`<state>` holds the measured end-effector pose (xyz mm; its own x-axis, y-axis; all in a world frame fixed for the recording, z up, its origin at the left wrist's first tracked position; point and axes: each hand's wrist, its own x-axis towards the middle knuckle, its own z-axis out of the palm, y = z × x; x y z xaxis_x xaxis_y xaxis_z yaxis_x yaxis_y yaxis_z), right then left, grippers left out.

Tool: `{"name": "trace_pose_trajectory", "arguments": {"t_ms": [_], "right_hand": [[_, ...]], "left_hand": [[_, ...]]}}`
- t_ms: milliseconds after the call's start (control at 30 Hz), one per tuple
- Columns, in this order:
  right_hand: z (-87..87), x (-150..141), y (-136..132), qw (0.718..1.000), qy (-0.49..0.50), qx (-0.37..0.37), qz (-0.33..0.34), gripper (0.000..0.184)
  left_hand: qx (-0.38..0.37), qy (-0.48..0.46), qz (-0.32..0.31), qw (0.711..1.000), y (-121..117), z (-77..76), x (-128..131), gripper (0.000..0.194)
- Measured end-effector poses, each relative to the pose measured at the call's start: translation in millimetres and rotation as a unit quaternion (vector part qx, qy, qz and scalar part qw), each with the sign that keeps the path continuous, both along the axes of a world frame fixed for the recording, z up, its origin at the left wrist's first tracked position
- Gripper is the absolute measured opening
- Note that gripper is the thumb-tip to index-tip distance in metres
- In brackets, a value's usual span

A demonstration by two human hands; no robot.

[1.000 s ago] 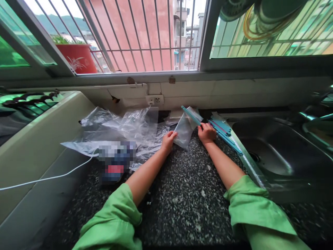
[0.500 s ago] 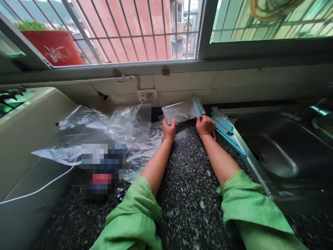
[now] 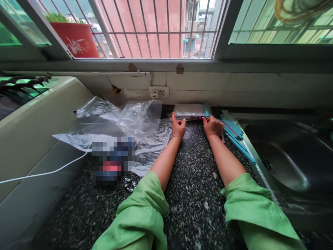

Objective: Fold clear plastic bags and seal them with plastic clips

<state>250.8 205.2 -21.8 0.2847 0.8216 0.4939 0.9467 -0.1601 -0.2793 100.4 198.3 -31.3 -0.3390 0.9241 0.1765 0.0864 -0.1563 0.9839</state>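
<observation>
A small clear plastic bag (image 3: 189, 110) with a blue strip at its right end lies flat at the back of the counter. My right hand (image 3: 213, 126) is closed, thumb and fingers pinching the bag's near right corner. At the bag's left end, my left hand (image 3: 178, 128) touches its near edge, index finger stretched out and thumb apart from it. The other left fingers are curled. Just right of my right hand, several blue strips (image 3: 234, 133) lie in a loose pile beside the sink. A thin pinkish strip shows under the bag's near edge.
Large crumpled clear plastic sheets (image 3: 140, 119) cover the left of the speckled counter (image 3: 187, 198). A blurred-out object (image 3: 111, 161) stands before them. The metal sink (image 3: 283, 159) is at right, a wall socket (image 3: 159, 92) behind, with a white cable (image 3: 57, 170) at left.
The bag, raised at its right end before, now lies flatter. My left index finger has straightened along its left end. The view has shifted, so everything sits further right.
</observation>
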Motion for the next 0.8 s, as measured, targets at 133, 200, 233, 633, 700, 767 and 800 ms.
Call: {"name": "trace_pose_trajectory", "arguments": {"t_ms": [133, 200, 233, 633, 700, 767, 800], "right_hand": [[1.4, -3, -4, 0.998, -0.040, 0.007, 0.039, 0.044], [4.1, -6, -8, 0.996, -0.058, 0.002, 0.071, 0.044], [5.9, -7, -11, 0.993, -0.064, -0.003, 0.094, 0.043], [14.3, -112, -57, 0.976, 0.067, -0.081, 0.191, 0.038], [14.1, -137, -61, 0.970, 0.091, -0.110, 0.197, 0.035], [14.1, -156, -62, 0.964, 0.108, -0.140, 0.199, 0.034], [14.0, -162, -62, 0.962, 0.115, -0.151, 0.198, 0.034]], "left_hand": [[-0.020, 0.020, -0.024, 0.999, -12, 0.9, -1, 0.061], [-0.027, 0.044, -0.048, 0.998, -24, 1.9, -1, 0.046], [-0.029, 0.057, -0.061, 0.996, -31, 3.1, -3, 0.038], [-0.080, 0.271, 0.215, 0.935, -55, 85.6, -203, 0.019], [-0.107, 0.271, 0.230, 0.929, -59, 86.6, -232, 0.016], [-0.136, 0.263, 0.227, 0.928, -61, 81.4, -249, 0.013], [-0.150, 0.256, 0.221, 0.929, -60, 77.7, -253, 0.010]]}}
